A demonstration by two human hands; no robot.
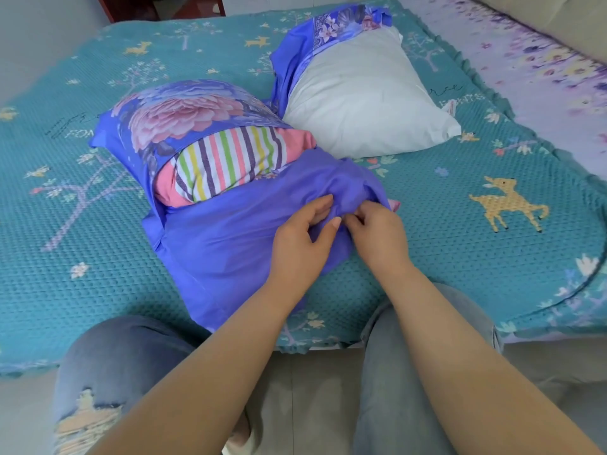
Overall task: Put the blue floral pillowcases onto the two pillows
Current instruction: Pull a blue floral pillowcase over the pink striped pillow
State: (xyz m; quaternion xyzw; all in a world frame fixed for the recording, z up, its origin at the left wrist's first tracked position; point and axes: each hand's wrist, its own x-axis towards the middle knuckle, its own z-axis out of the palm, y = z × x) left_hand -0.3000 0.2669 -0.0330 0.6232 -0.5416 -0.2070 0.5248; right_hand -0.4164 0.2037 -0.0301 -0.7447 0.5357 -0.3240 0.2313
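A striped pink pillow (pixel 226 162) lies on the bed inside a blue floral pillowcase (pixel 230 238), showing through the case's back slit. My left hand (pixel 302 238) and my right hand (pixel 377 234) both pinch the plain blue fabric at the case's near right corner, thumbs almost touching. Behind it lies a white pillow (pixel 361 96), only its far end tucked into a second blue floral pillowcase (pixel 302 50) that bunches along its left side.
Everything rests on a teal quilted bedspread (pixel 460 257) with deer and tree patterns. A lilac floral sheet (pixel 542 77) lies at the far right. My knees in jeans (pixel 118 356) press against the bed's front edge.
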